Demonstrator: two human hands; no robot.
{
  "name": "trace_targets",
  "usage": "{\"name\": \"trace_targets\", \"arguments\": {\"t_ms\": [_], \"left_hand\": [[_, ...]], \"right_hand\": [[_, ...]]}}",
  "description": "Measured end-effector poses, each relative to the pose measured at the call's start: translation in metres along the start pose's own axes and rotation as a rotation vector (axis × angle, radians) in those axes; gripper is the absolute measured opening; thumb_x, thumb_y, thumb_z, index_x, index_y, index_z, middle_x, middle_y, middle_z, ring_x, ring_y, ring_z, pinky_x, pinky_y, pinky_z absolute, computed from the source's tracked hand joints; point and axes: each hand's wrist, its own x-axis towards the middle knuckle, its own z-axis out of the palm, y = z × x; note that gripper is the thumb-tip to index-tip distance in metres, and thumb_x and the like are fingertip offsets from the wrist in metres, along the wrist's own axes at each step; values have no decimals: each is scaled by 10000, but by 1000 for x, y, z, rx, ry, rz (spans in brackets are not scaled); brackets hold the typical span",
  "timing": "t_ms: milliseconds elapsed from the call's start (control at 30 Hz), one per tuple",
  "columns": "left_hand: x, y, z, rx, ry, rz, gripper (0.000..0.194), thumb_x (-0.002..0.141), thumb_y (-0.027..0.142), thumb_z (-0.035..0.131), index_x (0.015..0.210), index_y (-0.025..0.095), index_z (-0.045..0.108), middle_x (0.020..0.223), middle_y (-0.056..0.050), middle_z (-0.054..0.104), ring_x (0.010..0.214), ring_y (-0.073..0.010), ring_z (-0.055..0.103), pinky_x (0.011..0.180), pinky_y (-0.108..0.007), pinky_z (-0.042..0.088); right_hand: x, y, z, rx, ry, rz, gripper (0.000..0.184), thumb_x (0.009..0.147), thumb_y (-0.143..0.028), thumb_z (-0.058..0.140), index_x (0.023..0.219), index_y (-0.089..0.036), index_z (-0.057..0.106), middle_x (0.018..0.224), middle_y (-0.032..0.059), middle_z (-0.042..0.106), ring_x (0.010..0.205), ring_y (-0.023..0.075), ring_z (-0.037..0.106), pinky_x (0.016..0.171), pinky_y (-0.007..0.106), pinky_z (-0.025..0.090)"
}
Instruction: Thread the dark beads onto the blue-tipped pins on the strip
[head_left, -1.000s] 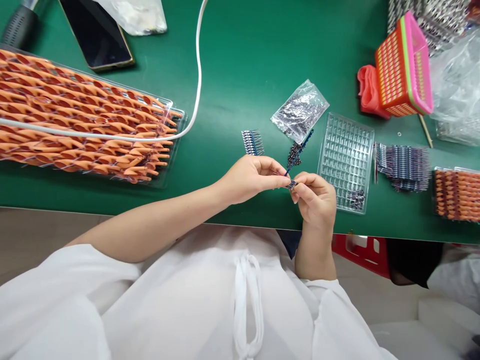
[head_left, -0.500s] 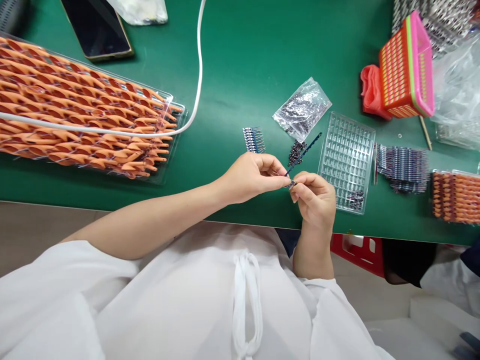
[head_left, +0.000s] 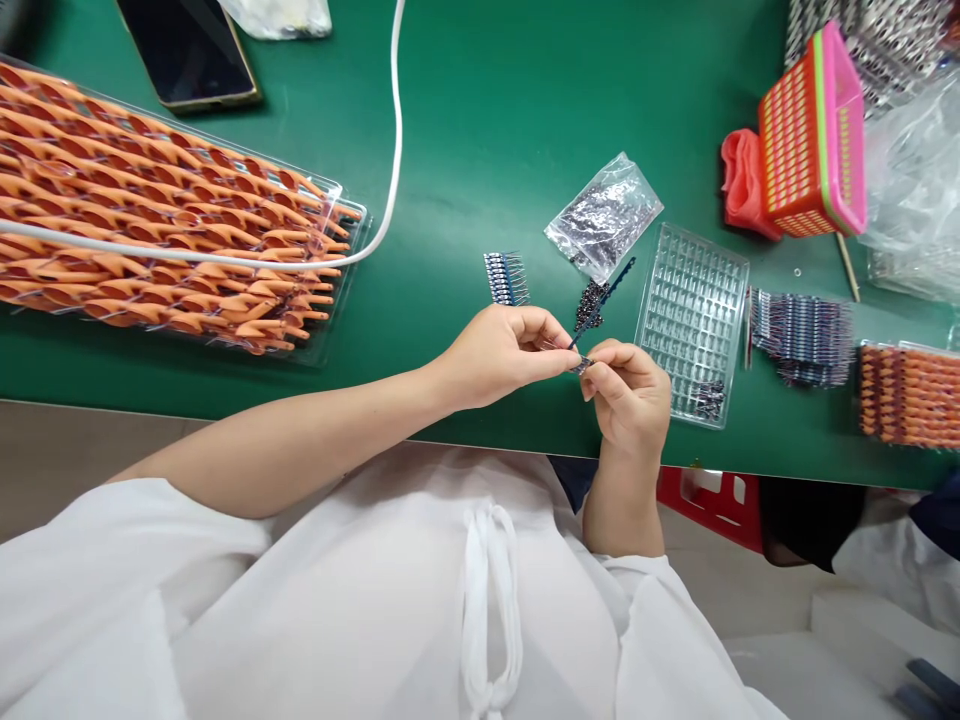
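My left hand (head_left: 510,355) is closed in a pinch on a thin dark blue strip (head_left: 613,293), which slants up and right from its fingertips. Thin wires show under the curled fingers. Thumb and forefinger of my right hand (head_left: 630,392) are pinched together right beside it, at a small dark piece (head_left: 583,366) between the two hands; what exactly they grip is too small to make out. Just beyond the hands lie a pile of small dark beads (head_left: 588,304), a clear bag of dark small parts (head_left: 606,220) and a blue-and-white row of wire-legged parts (head_left: 507,278).
Right of my hands lies a clear compartment tray (head_left: 694,320), then stacked wire-legged strips (head_left: 801,335), orange parts (head_left: 911,395) and a pink-and-orange basket (head_left: 806,140). At left are a large tray of orange pieces (head_left: 165,220), a white cable (head_left: 398,110) and a phone (head_left: 191,50).
The dark blue strip's free end has tipped slightly lower and to the left. Both hands keep nearly the same pinch; the whole view has shifted slightly.
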Motion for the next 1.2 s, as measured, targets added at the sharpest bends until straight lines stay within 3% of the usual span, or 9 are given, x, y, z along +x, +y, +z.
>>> {"name": "trace_targets", "arguments": {"t_ms": [767, 1000, 1200], "left_hand": [[0, -2, -3, 82, -15, 49, 168, 688, 269, 759, 724, 148, 647, 700, 0, 659, 661, -127, 620, 634, -249, 475], [-1, 1, -5, 107, -77, 42, 133, 703, 245, 744, 696, 146, 655, 681, -6, 678, 647, -126, 616, 624, -244, 462], [0, 2, -6, 98, -129, 0, 112, 698, 226, 729, 693, 139, 658, 643, 1, 660, 597, -111, 575, 575, -236, 424]], "right_hand": [[0, 1, -2, 10, -10, 35, 76, 785, -273, 772, 810, -230, 716, 724, -22, 607, 527, 84, 534, 451, 213, 436], [2, 1, -6, 169, -140, 161, 74, 763, -235, 790, 808, -215, 735, 708, -18, 622, 526, 83, 543, 451, 207, 433], [3, 0, -9, 200, -178, 260, 132, 711, -262, 836, 770, -202, 736, 671, -10, 650, 513, 99, 564, 435, 214, 445]]}}
